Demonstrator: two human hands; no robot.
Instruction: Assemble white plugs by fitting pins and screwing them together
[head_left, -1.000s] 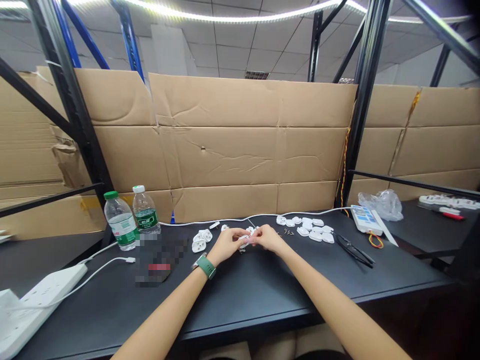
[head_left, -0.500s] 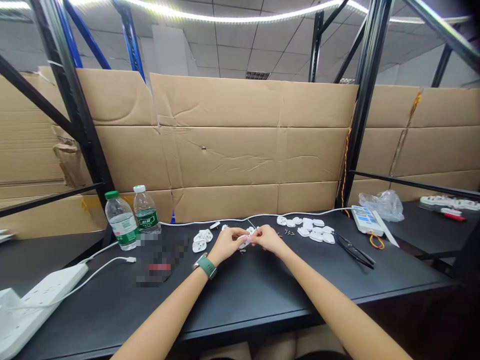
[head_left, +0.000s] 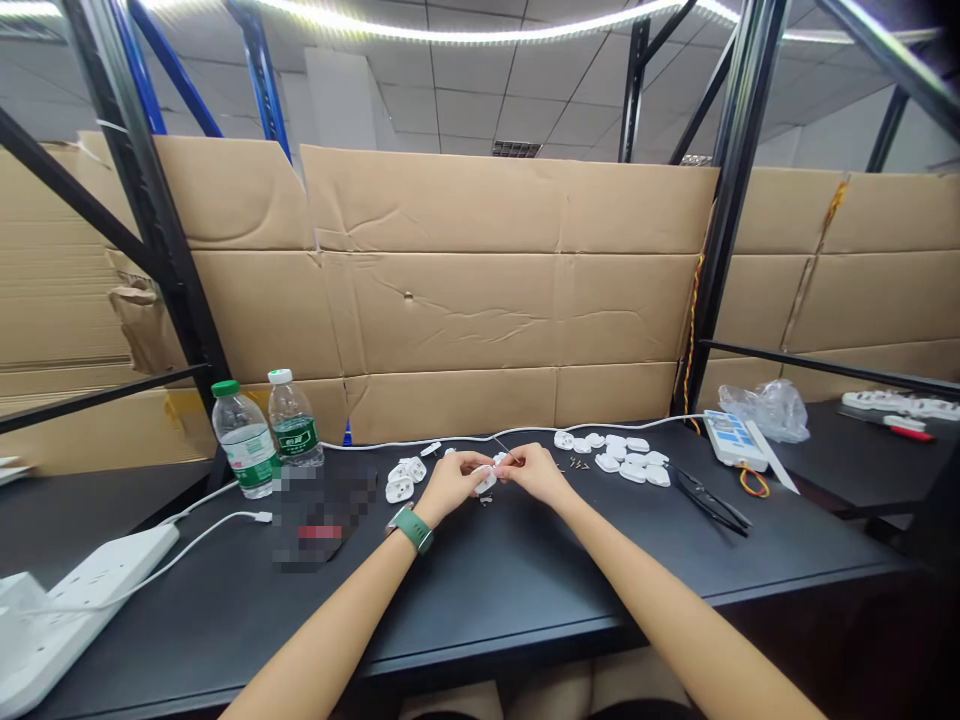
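At the middle of the table my left hand (head_left: 452, 488), with a green-strapped watch at the wrist, pinches a white plastic socket piece (head_left: 486, 481) between thumb and fingers. My right hand (head_left: 535, 473) is closed too, its fingertips meeting at the upper right edge of that piece; what they pinch is too small to make out. A thin metal rod (head_left: 503, 446) shows just above the right fingers, and I cannot tell if that hand holds it. Small dark bits (head_left: 486, 500) lie below the fingertips. Left of my hands sit several similar white socket pieces (head_left: 400, 489).
Several white plastic covers (head_left: 632, 473) and small brass-coloured screws (head_left: 579, 463) lie right of my hands, beside black tweezers (head_left: 711, 502). A white-and-blue device (head_left: 735, 441) stands further right. Two bottles (head_left: 245, 445), a pixelated dark item (head_left: 322, 520) and a power strip (head_left: 97, 590) occupy the left.
The white socket piece has turned and its face now tilts more toward me. The right fingers have shifted slightly, and more of the thin rod shows.
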